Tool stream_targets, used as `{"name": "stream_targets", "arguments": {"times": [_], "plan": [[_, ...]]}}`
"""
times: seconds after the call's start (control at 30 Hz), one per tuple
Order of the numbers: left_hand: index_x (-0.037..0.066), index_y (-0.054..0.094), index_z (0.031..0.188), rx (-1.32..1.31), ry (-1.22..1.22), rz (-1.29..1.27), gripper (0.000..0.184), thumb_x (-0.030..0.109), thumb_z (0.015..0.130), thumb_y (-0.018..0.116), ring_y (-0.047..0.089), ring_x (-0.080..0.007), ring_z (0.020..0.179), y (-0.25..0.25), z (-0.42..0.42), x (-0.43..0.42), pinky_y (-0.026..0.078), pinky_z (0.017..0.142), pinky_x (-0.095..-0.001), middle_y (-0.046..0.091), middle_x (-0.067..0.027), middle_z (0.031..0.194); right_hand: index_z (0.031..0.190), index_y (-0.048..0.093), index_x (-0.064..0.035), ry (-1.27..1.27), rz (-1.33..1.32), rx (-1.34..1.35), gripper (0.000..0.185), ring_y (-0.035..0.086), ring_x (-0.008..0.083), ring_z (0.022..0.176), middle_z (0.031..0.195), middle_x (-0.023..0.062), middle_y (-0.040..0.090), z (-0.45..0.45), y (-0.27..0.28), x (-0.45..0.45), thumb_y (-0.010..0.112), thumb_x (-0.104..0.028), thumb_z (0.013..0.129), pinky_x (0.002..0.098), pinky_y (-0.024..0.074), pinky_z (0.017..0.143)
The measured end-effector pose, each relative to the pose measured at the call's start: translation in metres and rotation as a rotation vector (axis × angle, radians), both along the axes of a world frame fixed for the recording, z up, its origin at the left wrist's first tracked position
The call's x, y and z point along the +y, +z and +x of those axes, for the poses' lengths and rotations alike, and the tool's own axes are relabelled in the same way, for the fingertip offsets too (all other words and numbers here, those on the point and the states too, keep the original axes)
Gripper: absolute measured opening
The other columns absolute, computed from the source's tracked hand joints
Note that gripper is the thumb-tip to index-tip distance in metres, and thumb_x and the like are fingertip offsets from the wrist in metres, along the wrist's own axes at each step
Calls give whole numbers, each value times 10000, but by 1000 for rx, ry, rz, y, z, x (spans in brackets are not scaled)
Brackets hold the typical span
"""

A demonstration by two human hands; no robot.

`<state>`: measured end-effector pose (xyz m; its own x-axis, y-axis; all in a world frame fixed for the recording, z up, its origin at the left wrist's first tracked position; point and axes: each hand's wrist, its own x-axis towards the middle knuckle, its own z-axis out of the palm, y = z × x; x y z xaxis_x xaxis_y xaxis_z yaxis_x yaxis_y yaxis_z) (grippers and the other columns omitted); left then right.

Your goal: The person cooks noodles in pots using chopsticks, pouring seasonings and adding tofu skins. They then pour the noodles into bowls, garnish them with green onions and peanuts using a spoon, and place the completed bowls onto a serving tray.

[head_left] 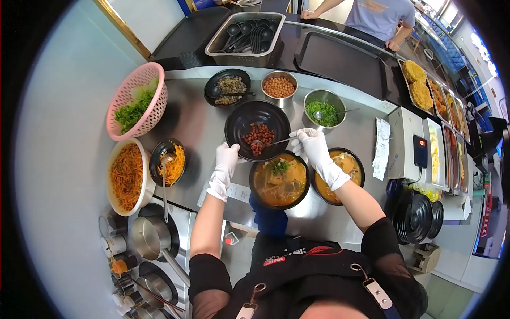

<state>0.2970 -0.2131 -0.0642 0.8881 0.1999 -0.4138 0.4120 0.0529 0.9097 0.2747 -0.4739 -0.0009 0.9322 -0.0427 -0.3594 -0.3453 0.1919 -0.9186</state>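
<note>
A black bowl of reddish beans or peanuts is tilted over the counter. My left hand, in a white glove, grips its lower left rim. My right hand, also gloved, pinches the handle of a metal spoon whose head rests among the beans. Just below stands a bowl of soup with chopped greens on top. Beside it, partly under my right forearm, is a second soup bowl.
Behind are a pot of beans, a pot of chopped greens and a black bowl. On the left stand a pink basket, a white bowl of orange shreds and a saucepan. A person stands across the counter.
</note>
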Motion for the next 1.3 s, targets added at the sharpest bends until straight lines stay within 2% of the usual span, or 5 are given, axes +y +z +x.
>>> {"name": "stream_targets", "arguments": {"times": [0.4,0.53,0.9,1.07,1.3], "plan": [[-31,618,852,-26,-13,246,95,60,830,603,586,-141,711,8,0,14,462,659,-271,662,-78,805,1020,637,12,79,-158,-167,218,551,64,625,759,29,621,-79,21,-42,464,-113,976,202,458,592],[-36,632,874,-65,6,192,115,65,825,607,590,-146,721,11,-3,12,467,670,-282,671,-82,824,1075,644,-49,279,-794,-786,208,599,227,689,795,99,581,-98,6,-34,567,-55,882,301,498,660],[-57,651,925,-282,-115,165,167,67,830,589,599,-143,752,16,1,-37,470,699,-291,682,-96,836,1074,605,-45,74,-1036,-837,204,596,311,707,829,133,580,-46,-1,-28,565,-48,875,363,497,622],[-71,639,889,-207,-158,300,192,92,809,578,598,-155,712,50,-6,-81,468,664,-310,672,-102,778,991,608,7,-283,-113,-212,192,607,104,576,710,53,626,-56,-11,-19,488,-141,969,241,513,548],[-42,639,1004,-110,-253,-35,204,46,854,533,613,-137,714,16,-1,-97,490,635,-281,670,-68,861,930,584,13,-356,147,-71,178,613,146,539,705,96,636,-50,-5,-41,466,-115,962,264,536,527]]}}
